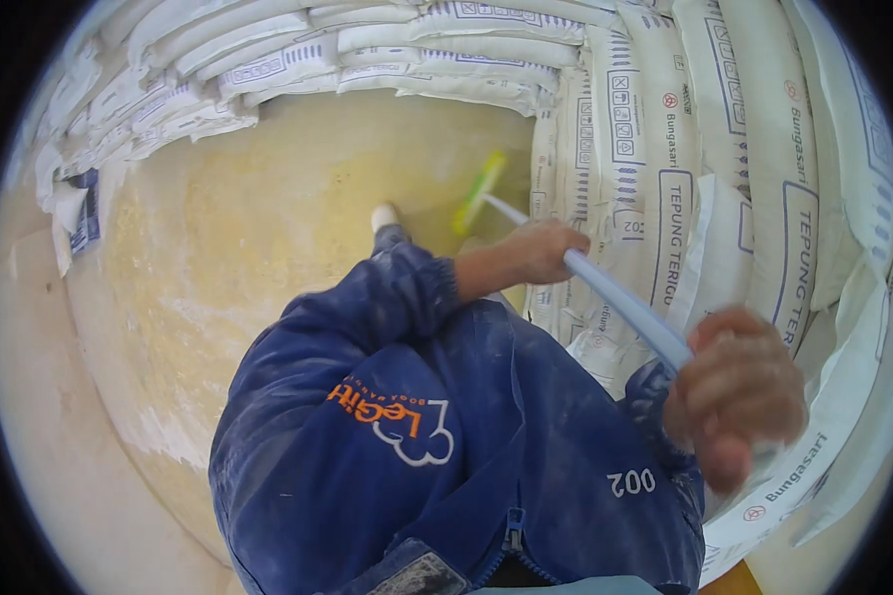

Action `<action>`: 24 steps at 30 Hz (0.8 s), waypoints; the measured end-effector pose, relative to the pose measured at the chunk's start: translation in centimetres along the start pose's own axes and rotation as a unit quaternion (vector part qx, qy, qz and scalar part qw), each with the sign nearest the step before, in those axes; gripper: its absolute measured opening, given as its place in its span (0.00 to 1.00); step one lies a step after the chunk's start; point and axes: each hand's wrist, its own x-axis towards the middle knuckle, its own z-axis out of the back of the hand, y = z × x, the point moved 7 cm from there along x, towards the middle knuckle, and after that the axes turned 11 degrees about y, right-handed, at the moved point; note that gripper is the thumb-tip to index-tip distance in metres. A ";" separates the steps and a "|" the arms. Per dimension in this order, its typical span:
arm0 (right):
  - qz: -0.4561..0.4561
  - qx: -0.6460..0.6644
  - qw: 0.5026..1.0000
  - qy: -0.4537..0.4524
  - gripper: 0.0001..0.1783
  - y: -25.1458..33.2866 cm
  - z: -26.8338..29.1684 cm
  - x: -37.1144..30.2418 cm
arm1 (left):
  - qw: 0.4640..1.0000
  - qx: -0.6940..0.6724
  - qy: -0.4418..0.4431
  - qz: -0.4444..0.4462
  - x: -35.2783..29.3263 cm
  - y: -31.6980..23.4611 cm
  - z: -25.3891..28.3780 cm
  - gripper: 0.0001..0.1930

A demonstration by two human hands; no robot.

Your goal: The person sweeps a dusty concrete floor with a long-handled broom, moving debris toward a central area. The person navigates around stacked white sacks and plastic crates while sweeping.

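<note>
A broom with a long pale blue-white handle [625,307] slants from the right side of the view down to the floor. Its yellow-green head [479,193] is blurred and lies low beside the stacked bags. My left hand [551,250] is closed round the handle partway along. Higher up, near the handle's top end, my right hand [736,392] grips it, somewhat smeared by motion. I wear a blue jacket [585,416] dusted with white powder.
Full white sacks [655,149] are piled close along my right, and more sacks [278,64] form a wall ahead. The yellowish floor [228,228] bears white powder patches. My light-tipped shoe [385,214] stands on it. A torn sack flap [74,218] hangs at the left.
</note>
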 end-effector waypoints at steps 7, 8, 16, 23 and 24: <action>-0.079 0.022 0.996 0.027 0.09 -8.3 -5.3 5.0 | 0.999 -0.048 -0.020 0.004 1.0 11.4 3.9 0.06; -0.077 0.034 0.996 0.025 0.09 -8.6 -5.8 5.4 | 0.999 -0.029 -0.028 0.012 -0.5 12.0 5.7 0.06; -0.080 0.014 0.996 -0.048 0.09 -5.4 -4.5 9.6 | 1.000 -0.023 -0.019 -0.007 -3.5 8.5 12.5 0.04; -0.143 -0.224 0.964 -0.008 0.05 -10.8 -7.4 16.8 | 0.990 -0.082 0.002 -0.117 5.0 14.1 13.2 0.04; -0.136 -0.178 0.974 -0.020 0.06 -12.4 -7.9 17.1 | 0.988 -0.078 -0.015 -0.131 5.2 14.9 14.2 0.04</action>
